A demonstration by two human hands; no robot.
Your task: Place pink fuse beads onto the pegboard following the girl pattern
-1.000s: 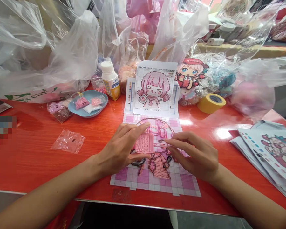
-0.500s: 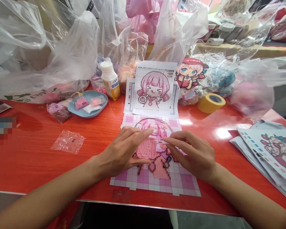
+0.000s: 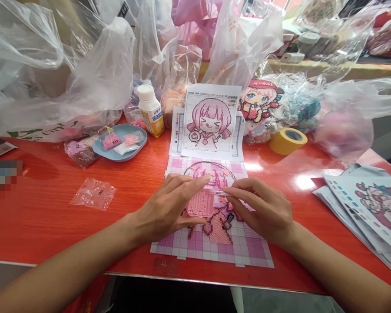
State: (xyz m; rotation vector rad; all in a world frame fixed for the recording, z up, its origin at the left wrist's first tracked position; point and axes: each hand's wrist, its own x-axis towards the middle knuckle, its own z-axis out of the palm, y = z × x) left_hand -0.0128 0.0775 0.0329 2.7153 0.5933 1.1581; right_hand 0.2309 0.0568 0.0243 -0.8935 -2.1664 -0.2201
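My left hand (image 3: 171, 202) grips a small pink bead tray (image 3: 200, 204) by its left side, with rows of pink beads showing in it. From the right, my right hand (image 3: 263, 211) pinches a thin, pale tool that looks like tweezers (image 3: 219, 193); its tip is at the tray's upper right edge. Both hands are above a pegboard (image 3: 247, 248) in pink and white squares. Dark outlines and pink beads form a figure on it, partly hidden by the tray and hands. Behind it leans a printed pattern sheet (image 3: 210, 121) of a pink-haired character.
A blue plate (image 3: 130, 152) with bead bags stands left, near a white bottle (image 3: 150, 111). An opened plastic bag (image 3: 94, 193) lies closer. Yellow tape (image 3: 286, 141) and a paper stack (image 3: 368, 217) are on the right. Plastic bags (image 3: 101, 65) crowd the back.
Almost nothing differs. Both hands, the tray and the tool stay in nearly the same place, with only a slight shift of the view.
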